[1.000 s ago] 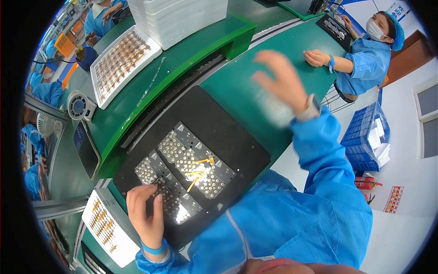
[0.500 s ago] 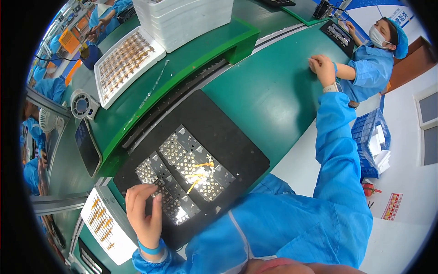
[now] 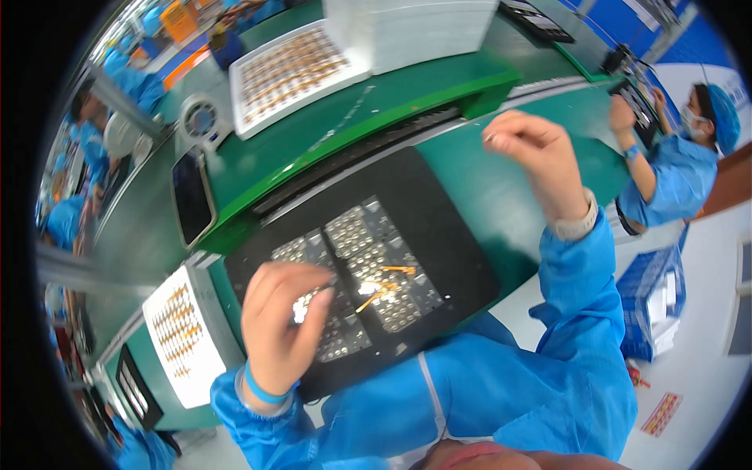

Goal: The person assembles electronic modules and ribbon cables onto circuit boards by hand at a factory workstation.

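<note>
Two dark panels set with rows of small round metal parts lie on a black board. My left hand hovers over the left panel and hides much of it, thumb and forefinger pinched close together. Whatever is between those fingertips is too small to name. On the right panel lie several thin orange strips, looking like flexible circuits. Raised over the green table, beyond the board's right side, my right hand pinches a tiny pale piece that I cannot identify.
The black board rests on the green table. White trays of orange-brown parts stand at the left and far left. A phone, a small fan and a green raised ledge lie beyond. A co-worker sits at right.
My right hand has drawn back from beside the co-worker, fingertips now pinched. The view has turned, shifting the scene. My left hand stays over the left panel.
</note>
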Action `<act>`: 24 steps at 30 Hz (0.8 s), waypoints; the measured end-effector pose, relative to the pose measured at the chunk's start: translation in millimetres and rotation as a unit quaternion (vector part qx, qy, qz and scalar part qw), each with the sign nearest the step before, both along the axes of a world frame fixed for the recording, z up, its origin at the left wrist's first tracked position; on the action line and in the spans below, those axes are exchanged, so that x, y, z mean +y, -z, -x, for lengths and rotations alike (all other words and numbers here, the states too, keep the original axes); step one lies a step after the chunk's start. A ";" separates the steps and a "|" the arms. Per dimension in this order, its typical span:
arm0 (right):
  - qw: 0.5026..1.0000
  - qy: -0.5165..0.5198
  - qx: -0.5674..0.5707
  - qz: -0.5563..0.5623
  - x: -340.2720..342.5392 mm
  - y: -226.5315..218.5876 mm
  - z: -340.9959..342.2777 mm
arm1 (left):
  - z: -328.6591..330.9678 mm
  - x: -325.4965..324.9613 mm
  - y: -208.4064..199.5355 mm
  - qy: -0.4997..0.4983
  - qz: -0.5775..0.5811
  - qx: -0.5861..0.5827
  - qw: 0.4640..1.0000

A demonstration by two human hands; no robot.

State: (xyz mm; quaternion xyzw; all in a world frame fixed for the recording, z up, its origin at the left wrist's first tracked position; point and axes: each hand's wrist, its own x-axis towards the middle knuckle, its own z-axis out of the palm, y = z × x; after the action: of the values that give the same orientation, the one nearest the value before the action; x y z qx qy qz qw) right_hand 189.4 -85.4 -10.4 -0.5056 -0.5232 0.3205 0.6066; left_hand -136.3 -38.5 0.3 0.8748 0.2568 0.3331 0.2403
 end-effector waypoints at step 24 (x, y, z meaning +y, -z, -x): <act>0.963 -0.251 -0.038 -0.092 50.1 -7.2 126.5 | -17.6 18.5 4.3 0.063 0.415 -0.298 0.857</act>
State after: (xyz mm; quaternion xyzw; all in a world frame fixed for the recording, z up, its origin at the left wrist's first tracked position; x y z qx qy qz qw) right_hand 63.0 -35.3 -3.2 -0.3119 -0.6831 0.3930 0.5307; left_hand -118.8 -20.0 -4.1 0.5672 0.2316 0.4250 0.6664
